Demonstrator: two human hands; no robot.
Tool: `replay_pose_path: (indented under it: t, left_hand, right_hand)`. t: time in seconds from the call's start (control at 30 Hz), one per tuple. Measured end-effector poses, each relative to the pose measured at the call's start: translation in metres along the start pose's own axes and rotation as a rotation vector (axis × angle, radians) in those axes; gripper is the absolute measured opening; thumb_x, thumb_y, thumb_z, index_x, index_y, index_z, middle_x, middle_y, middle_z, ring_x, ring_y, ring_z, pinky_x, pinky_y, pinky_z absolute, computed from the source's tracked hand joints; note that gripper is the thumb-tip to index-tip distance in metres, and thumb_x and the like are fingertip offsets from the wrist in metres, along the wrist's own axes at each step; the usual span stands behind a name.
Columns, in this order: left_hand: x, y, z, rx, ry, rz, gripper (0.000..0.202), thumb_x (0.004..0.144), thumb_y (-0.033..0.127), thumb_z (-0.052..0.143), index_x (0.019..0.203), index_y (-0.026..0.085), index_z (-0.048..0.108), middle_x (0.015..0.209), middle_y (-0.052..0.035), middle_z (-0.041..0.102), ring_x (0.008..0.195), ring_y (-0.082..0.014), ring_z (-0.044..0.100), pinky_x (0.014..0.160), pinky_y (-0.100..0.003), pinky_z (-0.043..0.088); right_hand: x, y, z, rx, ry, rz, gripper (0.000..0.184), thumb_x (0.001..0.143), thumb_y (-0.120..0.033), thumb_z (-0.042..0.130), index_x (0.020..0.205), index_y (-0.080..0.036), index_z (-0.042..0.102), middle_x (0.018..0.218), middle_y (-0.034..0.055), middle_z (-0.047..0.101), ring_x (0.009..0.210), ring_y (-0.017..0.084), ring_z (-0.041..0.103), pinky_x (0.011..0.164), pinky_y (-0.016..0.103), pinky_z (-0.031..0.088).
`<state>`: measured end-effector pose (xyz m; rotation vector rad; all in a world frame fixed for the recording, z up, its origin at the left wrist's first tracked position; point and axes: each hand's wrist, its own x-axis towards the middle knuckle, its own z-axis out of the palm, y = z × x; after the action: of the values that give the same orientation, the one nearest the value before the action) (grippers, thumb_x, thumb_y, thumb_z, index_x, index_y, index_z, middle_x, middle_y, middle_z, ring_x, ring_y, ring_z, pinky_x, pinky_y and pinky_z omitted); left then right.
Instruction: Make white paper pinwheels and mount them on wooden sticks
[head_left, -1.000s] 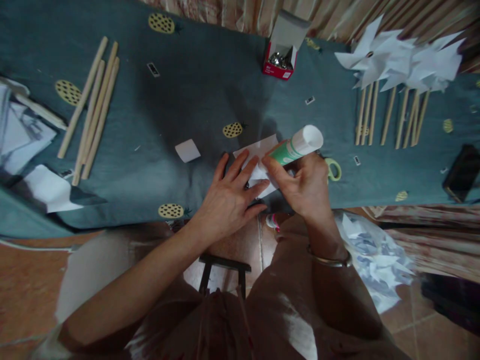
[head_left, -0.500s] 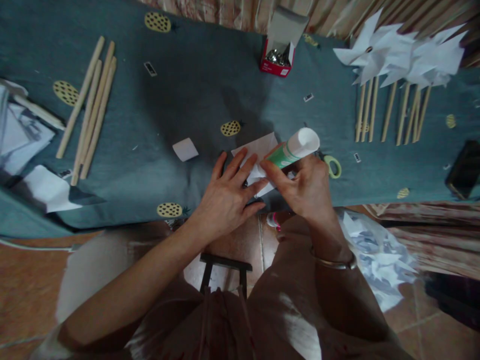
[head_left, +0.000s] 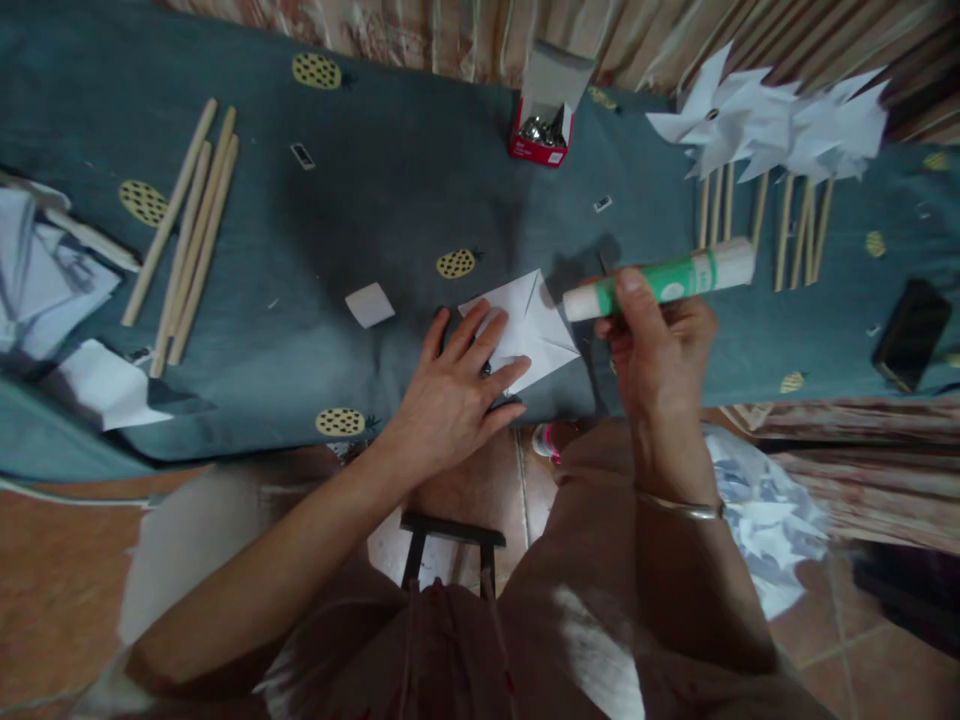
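My left hand [head_left: 457,395] lies with its fingers spread over the left part of a folded white paper square [head_left: 536,330] near the table's front edge. Held in my right hand [head_left: 660,350] is a green and white glue stick [head_left: 675,277], tilted almost level above the table, just right of the paper and apart from it. Its narrower white end points left toward the paper. To the left of my left hand rests a small white curled piece [head_left: 370,305], perhaps paper or a cap; I cannot tell which.
Wooden sticks [head_left: 187,240] and loose white paper [head_left: 105,385] lie on the left. A red box of shiny metal pieces [head_left: 541,135] stands open at the back. Several white paper pinwheels [head_left: 780,125] on sticks lie back right, with a black phone-like object [head_left: 911,335] nearer the right edge.
My right hand has lifted the glue stick off the paper and moved right, turning it nearly level. The paper's right side now shows. My left hand stays on the paper.
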<state>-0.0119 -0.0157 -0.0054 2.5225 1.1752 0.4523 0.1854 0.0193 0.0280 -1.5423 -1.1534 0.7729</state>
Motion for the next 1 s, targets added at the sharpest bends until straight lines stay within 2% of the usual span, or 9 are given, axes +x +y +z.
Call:
replay_pose_path:
  t: [0.07,0.17,0.3,0.4,0.47,0.57,0.67,0.83,1.0]
  left_hand:
    - [0.0,0.001,0.0,0.006,0.002,0.009,0.041,0.093,0.045,0.058,0.129,0.026,0.06,0.153,-0.0142,0.044,0.147,-0.0384,0.03,0.117,-0.066,0.026]
    - [-0.002,-0.001,-0.005,-0.029,0.041,0.022,0.046,0.096,0.046,0.052,0.137,0.024,0.053,0.153,-0.0157,0.045,0.146,-0.0369,0.034,0.118,-0.063,0.028]
    - [-0.005,-0.015,-0.024,-0.122,0.218,-0.01,0.049,0.098,0.042,0.051,0.14,0.018,0.045,0.149,-0.0149,0.049,0.141,-0.0273,0.043,0.118,-0.047,0.038]
    - [-0.011,-0.036,-0.041,-0.051,0.379,-0.133,0.044,0.095,0.037,0.057,0.136,0.023,0.05,0.139,-0.0116,0.058,0.132,-0.0268,0.05,0.113,-0.047,0.042]
    - [-0.016,-0.05,-0.049,0.0,0.389,-0.232,0.045,0.093,0.038,0.059,0.136,0.028,0.051,0.138,-0.0086,0.059,0.13,-0.029,0.05,0.111,-0.051,0.043]
    - [-0.026,-0.064,-0.052,0.011,0.369,-0.353,0.051,0.085,0.039,0.065,0.132,0.02,0.055,0.131,-0.0135,0.062,0.123,-0.0342,0.055,0.103,-0.052,0.048]
    - [-0.032,-0.071,-0.051,-0.04,0.35,-0.418,0.04,0.083,0.036,0.064,0.121,0.022,0.063,0.116,-0.0124,0.069,0.111,-0.0341,0.062,0.093,-0.051,0.051]
    - [-0.028,-0.067,-0.047,-0.228,0.417,-0.462,0.03,0.078,0.037,0.069,0.105,0.024,0.07,0.101,-0.0054,0.072,0.103,-0.0323,0.066,0.09,-0.05,0.05]
    - [-0.014,-0.035,-0.03,-0.747,0.419,-0.458,0.028,0.073,0.03,0.076,0.099,0.02,0.071,0.098,-0.0038,0.074,0.089,-0.0219,0.07,0.085,-0.04,0.056]
  right_hand:
    - [0.006,0.006,-0.005,0.052,0.003,0.044,0.03,0.086,-0.054,0.057,0.078,-0.026,0.061,0.084,0.0047,0.073,0.063,0.018,0.062,0.049,0.032,0.044]
    - [0.011,0.014,-0.012,0.042,-0.095,0.074,0.04,0.092,-0.062,0.041,0.089,-0.028,0.064,0.087,0.0059,0.072,0.068,0.02,0.065,0.053,0.035,0.048]
    - [0.011,0.02,-0.019,0.126,-0.175,0.102,0.045,0.093,-0.061,0.037,0.092,-0.027,0.066,0.09,0.0068,0.072,0.061,0.018,0.061,0.056,0.036,0.05]
    - [0.008,0.018,-0.021,0.265,-0.191,0.186,0.041,0.091,-0.059,0.043,0.086,-0.025,0.066,0.091,0.0066,0.072,0.058,0.015,0.058,0.056,0.034,0.049]
    - [0.005,0.015,-0.023,0.398,-0.194,0.263,0.037,0.088,-0.058,0.052,0.082,-0.024,0.066,0.09,0.0053,0.073,0.057,0.013,0.056,0.054,0.031,0.049]
    - [0.0,0.012,-0.023,0.622,-0.166,0.365,0.031,0.082,-0.054,0.066,0.081,-0.023,0.068,0.084,0.0014,0.073,0.055,0.008,0.055,0.052,0.023,0.05]
    - [-0.007,0.011,-0.023,0.766,-0.142,0.418,0.026,0.077,-0.048,0.074,0.081,-0.023,0.069,0.077,-0.0019,0.072,0.053,0.006,0.057,0.051,0.019,0.051]
    - [-0.017,0.007,-0.024,0.795,-0.151,0.453,0.019,0.075,-0.039,0.076,0.08,-0.022,0.069,0.07,-0.0031,0.072,0.056,0.008,0.063,0.056,0.018,0.056]
    - [-0.029,0.004,-0.021,0.766,-0.208,0.484,0.023,0.069,-0.038,0.081,0.079,-0.02,0.07,0.068,-0.0026,0.073,0.056,0.008,0.066,0.056,0.017,0.057]
